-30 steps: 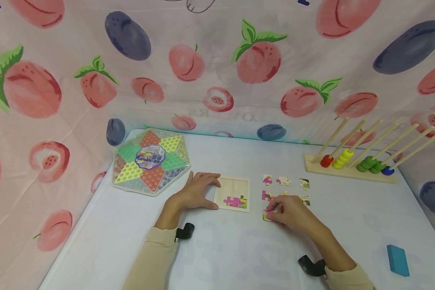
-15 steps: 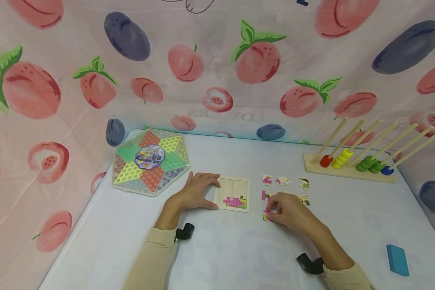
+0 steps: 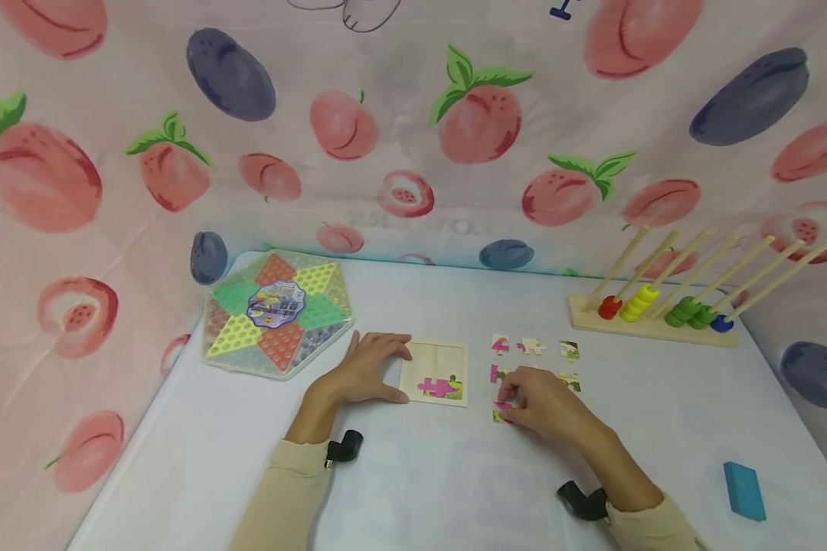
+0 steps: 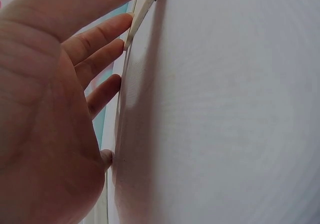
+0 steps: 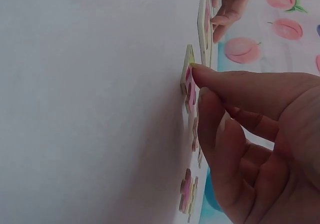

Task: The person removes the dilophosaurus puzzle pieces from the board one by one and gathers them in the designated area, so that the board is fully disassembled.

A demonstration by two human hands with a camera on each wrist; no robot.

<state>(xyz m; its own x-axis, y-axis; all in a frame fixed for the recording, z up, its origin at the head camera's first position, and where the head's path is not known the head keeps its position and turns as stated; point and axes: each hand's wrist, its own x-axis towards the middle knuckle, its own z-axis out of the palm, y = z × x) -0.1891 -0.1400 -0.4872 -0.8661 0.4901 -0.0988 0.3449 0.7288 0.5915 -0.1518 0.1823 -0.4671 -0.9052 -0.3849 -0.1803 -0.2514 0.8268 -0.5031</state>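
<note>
We steady the wooden puzzle tray [image 3: 433,371] near the table's [image 3: 413,490] middle with our flat, straight-fingered left hand [image 3: 367,370], while our right hand [image 3: 540,404] pinches a loose puzzle piece [image 3: 499,413] just right of it. One joined section is placed; six pieces remain outside.

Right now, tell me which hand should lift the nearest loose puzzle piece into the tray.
Right. The right hand already pinches that puzzle piece, while the left hand rests against the wooden tray, probably steadying it.
</note>
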